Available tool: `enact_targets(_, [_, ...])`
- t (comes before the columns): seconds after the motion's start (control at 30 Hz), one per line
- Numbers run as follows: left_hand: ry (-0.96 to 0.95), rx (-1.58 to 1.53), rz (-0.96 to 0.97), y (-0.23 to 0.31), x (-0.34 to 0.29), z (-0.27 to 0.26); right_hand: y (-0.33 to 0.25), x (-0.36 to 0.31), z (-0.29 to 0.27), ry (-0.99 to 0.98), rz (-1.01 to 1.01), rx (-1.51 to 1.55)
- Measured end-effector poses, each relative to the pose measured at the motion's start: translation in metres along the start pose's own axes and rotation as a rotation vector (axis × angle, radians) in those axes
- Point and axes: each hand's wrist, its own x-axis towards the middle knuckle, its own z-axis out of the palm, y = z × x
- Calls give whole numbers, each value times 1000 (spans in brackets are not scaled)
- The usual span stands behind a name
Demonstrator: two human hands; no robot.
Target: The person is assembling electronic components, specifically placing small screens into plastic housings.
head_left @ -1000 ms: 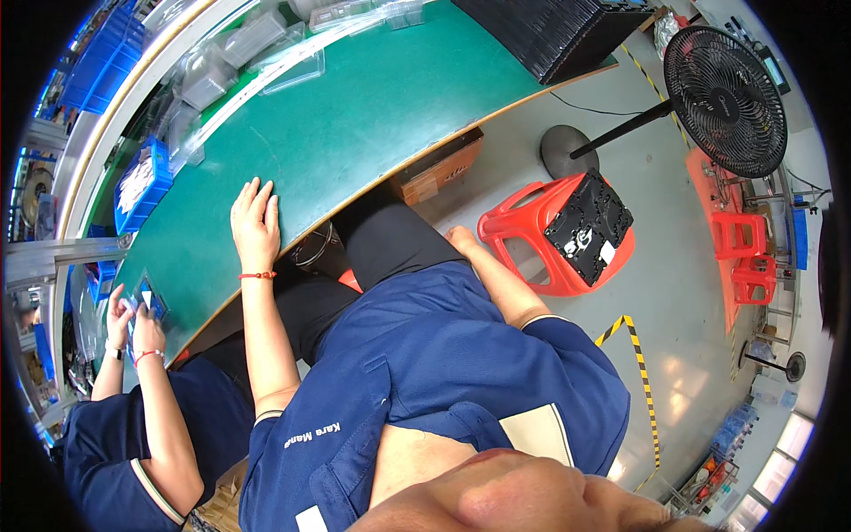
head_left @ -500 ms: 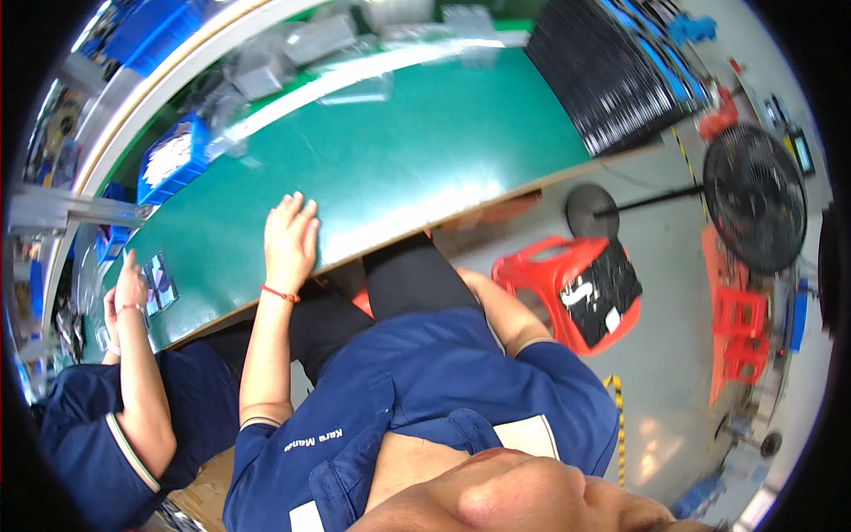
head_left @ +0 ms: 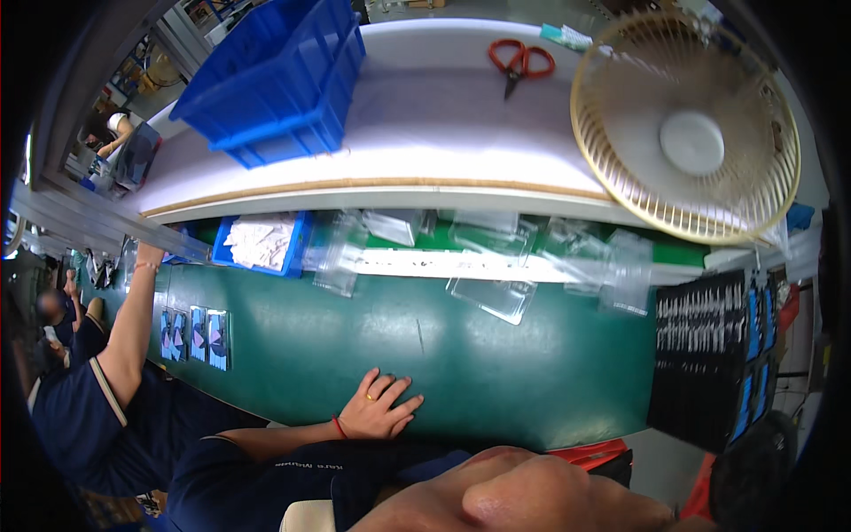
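Note:
My left hand (head_left: 379, 410) lies on the green tabletop (head_left: 550, 372) near its front edge, fingers apart, holding nothing. It wears a ring, and a red cord circles the wrist. A thin dark line or strip (head_left: 421, 337) shows on the table beyond the fingertips. Left of the hand are flat pieces patterned in blue, purple and black (head_left: 209, 337), in front of a co-worker. My right hand is out of view.
A shelf (head_left: 461, 133) spans the far side, bearing blue bins (head_left: 275, 80), red-handled scissors (head_left: 514, 64) and a caged fan (head_left: 691, 133). Beneath are a blue bin of white pieces (head_left: 261, 242) and clear plastic trays (head_left: 496, 297). Black trays (head_left: 700, 363) stack rightward; a co-worker's arm (head_left: 133, 319) reaches in left.
The view has swung up toward the shelf, bringing bins, scissors and fan into sight. My right forearm has left the picture. My left hand still rests on the table, fingers now more spread.

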Motion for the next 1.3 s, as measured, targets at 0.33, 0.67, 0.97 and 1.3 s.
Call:
enact_targets(0.33, [46,6,-1,-5,-5,-1,49,-68,-42,160,73,28])
enact_targets(0.67, [307,-29,-28,1,-9,9,105,-157,3,-59,78,-129])
enact_targets(0.97, [383,-82,25,2,-16,22,101,-195,21,-10,24,-116])
enact_targets(1.3, [381,-65,66,-13,-21,21,154,-294,-30,315,153,2])
